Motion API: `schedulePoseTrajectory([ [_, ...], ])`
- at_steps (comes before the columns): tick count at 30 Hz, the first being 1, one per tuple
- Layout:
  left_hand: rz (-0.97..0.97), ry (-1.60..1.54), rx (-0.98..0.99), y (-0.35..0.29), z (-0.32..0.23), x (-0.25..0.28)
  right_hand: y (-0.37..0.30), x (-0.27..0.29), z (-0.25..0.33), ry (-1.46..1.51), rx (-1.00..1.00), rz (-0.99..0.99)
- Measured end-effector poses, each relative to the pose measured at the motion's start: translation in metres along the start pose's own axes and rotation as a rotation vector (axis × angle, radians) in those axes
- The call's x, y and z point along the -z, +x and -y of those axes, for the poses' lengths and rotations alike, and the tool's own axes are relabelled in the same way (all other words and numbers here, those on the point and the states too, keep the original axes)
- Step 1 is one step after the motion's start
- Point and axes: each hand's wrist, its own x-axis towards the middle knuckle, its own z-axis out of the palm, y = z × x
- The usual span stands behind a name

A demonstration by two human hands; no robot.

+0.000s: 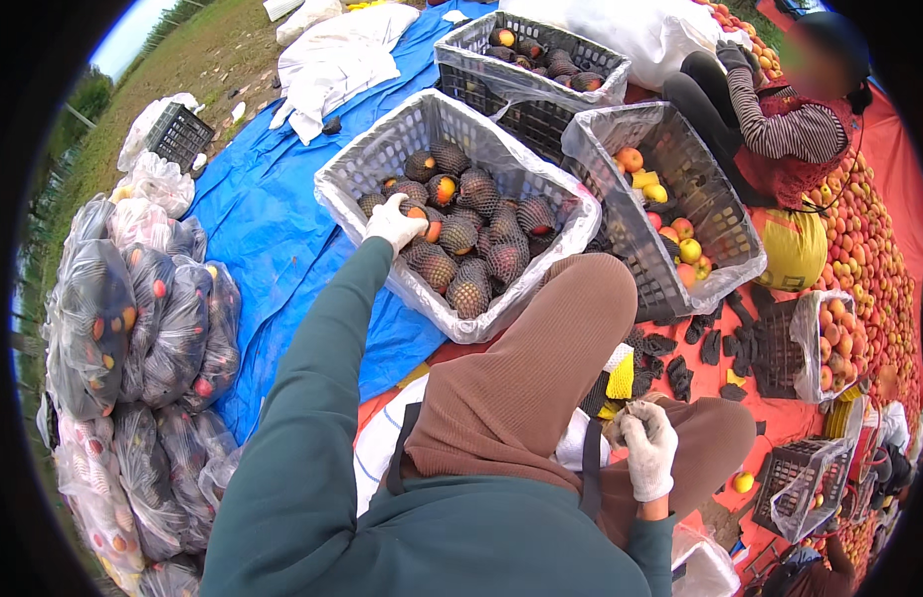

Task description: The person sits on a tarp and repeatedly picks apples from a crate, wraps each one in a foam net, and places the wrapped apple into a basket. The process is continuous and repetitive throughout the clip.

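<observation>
A plastic-lined crate in front of me holds apples in black foam nets. My left hand, in a white glove, reaches over the crate's left side with its fingers closed round a netted apple. By my bent right leg is my right hand, also gloved. Its fingers are curled together, and whatever may be in them is hidden. Next to it lie yellow and white foam nets. Loose black nets are scattered on the red sheet.
Right of my crate stands another lined crate with bare apples. Behind is a crate of netted apples. Filled plastic bags are piled at left beside a blue tarp. A person sits at upper right near heaped apples.
</observation>
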Motion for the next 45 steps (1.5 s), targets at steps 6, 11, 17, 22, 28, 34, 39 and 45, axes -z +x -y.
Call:
schedulePoseTrajectory([
  [6, 0.087, 0.373, -0.145, 0.005, 0.02, -0.04, 0.02, -0.005, -0.003, -0.099, 0.001, -0.043],
  [11, -0.001, 0.223, -0.5, -0.038, -0.006, -0.001, 0.031, -0.003, -0.001, -0.093, 0.02, -0.036],
  [17, 0.809, -0.433, 0.067, -0.18, 0.044, 0.077, 0.024, -0.039, 0.022, -0.162, 0.008, 0.183],
  [22, 1.192, -0.29, 0.221, -0.281, 0.068, 0.102, 0.008, -0.091, 0.05, -0.68, 0.465, 0.643],
  [28, 0.932, -0.334, 0.146, -0.304, 0.052, 0.093, -0.002, -0.121, 0.043, -1.021, 0.688, 0.903],
  [34, 0.619, -0.55, 0.101, -0.326, 0.073, 0.057, -0.009, -0.128, 0.031, -1.082, 0.878, 0.992],
  [39, 0.141, 0.002, -0.587, -0.329, 0.045, 0.102, -0.018, -0.139, 0.036, -1.283, 0.807, 1.044],
  [45, 0.853, 0.029, -0.171, -0.326, 0.071, 0.089, -0.02, -0.136, 0.009, -1.026, 0.709, 1.175],
])
